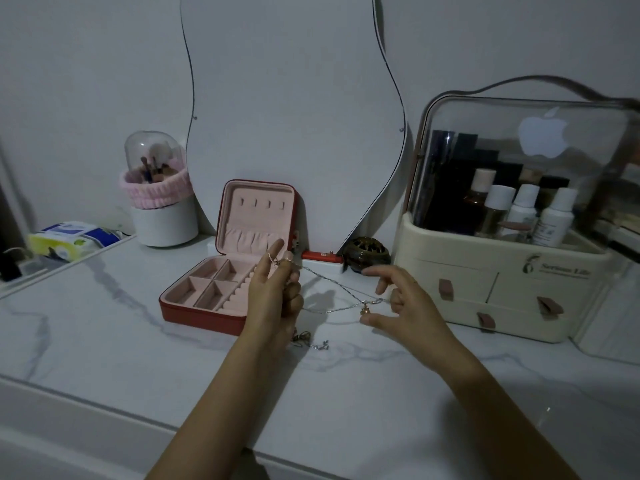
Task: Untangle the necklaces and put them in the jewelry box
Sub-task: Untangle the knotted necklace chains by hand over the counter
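Thin silver necklace chains [332,289] stretch in the air between my two hands above the marble tabletop. My left hand [275,289] holds one end, with the chain looped over its raised fingers. My right hand [398,303] pinches the other end, where a small gold pendant [364,310] hangs. More tangled chain [310,341] lies on the table under my left hand. A red jewelry box [207,315] with pink lining stands open just left of my left hand, and its compartments hold nothing that I can see.
A cream cosmetics organiser [502,289] with a clear lid stands at the right. At the back lean a wavy mirror [287,116], a brush holder [161,216] and a dark round ornament [369,256]. A tissue pack [74,239] lies far left.
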